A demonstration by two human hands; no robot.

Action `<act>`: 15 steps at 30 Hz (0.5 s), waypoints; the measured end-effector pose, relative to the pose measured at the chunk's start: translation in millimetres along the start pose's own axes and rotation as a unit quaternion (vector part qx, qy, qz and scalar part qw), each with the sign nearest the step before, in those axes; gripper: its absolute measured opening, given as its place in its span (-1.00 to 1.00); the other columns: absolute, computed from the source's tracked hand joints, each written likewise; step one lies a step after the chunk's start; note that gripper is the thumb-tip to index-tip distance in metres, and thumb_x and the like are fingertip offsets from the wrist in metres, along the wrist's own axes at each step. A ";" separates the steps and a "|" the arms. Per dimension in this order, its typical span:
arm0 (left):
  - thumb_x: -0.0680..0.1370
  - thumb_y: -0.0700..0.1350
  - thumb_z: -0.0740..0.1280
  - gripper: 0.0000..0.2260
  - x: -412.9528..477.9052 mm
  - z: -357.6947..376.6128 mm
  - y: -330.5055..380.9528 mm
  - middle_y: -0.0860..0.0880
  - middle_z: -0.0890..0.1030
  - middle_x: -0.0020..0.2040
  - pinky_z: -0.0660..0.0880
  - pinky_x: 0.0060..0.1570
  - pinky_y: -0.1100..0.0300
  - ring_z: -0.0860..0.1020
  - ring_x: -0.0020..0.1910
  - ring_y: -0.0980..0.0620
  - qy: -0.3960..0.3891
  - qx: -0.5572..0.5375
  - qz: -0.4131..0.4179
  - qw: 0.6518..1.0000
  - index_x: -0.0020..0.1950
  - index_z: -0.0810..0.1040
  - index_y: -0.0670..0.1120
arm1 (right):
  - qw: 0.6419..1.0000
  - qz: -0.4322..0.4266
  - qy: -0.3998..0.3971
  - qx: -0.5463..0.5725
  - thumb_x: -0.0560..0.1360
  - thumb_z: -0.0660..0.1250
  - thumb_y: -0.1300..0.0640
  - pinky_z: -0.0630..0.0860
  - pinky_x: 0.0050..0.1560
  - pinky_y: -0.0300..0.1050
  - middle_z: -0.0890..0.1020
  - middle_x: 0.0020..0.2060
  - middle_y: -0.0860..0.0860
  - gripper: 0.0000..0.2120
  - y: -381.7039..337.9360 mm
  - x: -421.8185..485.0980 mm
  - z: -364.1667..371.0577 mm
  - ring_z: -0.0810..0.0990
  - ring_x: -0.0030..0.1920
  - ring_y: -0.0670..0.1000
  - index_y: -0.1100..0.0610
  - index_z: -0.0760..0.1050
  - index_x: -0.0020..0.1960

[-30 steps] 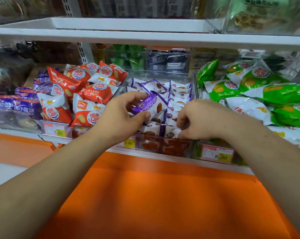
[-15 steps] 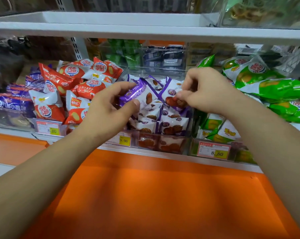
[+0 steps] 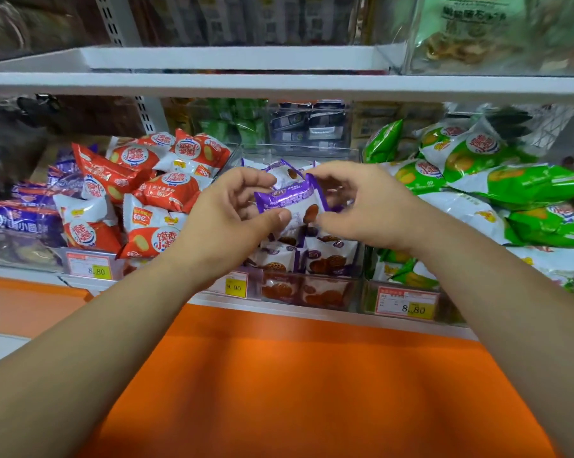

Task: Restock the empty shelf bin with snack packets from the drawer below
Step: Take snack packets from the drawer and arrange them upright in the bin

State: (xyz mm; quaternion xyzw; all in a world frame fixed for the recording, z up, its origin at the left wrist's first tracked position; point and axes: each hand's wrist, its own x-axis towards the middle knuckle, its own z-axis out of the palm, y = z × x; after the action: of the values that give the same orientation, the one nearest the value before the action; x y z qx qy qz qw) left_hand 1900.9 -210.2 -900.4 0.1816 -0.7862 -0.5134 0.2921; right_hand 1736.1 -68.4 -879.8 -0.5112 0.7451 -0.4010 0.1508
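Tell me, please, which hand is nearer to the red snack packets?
Left. The left hand is just right of the red snack packets, nearly beside them; the right hand lies farther right, across the purple packet that both hands hold.
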 end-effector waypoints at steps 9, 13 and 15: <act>0.55 0.01 0.47 -0.72 -1.7 17.9 13.9 -0.16 0.67 0.00 0.67 -0.11 0.03 0.68 -0.21 -0.02 0.061 0.004 -0.073 0.995 0.16 0.57 -0.12 | 0.992 0.001 0.115 -0.044 0.39 0.60 0.04 0.60 -0.21 0.09 0.67 -0.29 0.10 -0.73 5.9 -14.2 5.4 0.58 -0.33 0.03 0.08 0.54 -0.09; 0.61 0.09 0.36 -0.63 -2.6 26.6 18.8 -0.20 0.69 -0.08 0.64 -0.10 0.06 0.65 -0.19 -0.11 -0.040 -0.117 -0.151 0.981 0.10 0.66 -0.23 | 0.994 -0.063 0.061 -0.059 0.34 0.63 0.05 0.59 -0.23 0.07 0.63 -0.32 -0.01 -0.66 -8.4 -23.0 15.5 0.59 -0.31 0.04 0.06 0.48 -0.10; 0.64 -0.09 0.36 -0.81 -2.2 21.2 12.2 -0.14 0.64 -0.10 0.54 -0.18 0.12 0.54 -0.19 -0.05 -0.045 -0.124 -0.126 0.983 0.14 0.67 -0.16 | 0.999 -0.038 -0.023 0.002 0.31 0.66 0.15 0.64 -0.19 -0.05 0.67 -0.22 0.02 -0.66 -12.4 -24.4 8.4 0.64 -0.25 0.04 0.09 0.57 -0.02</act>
State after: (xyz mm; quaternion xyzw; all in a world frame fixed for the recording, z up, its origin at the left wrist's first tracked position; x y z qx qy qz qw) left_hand 1889.0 -189.0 -896.2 0.2184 -0.6995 -0.6473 0.2097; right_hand 1759.9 -52.5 -880.4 -0.5480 0.7205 -0.3964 0.1534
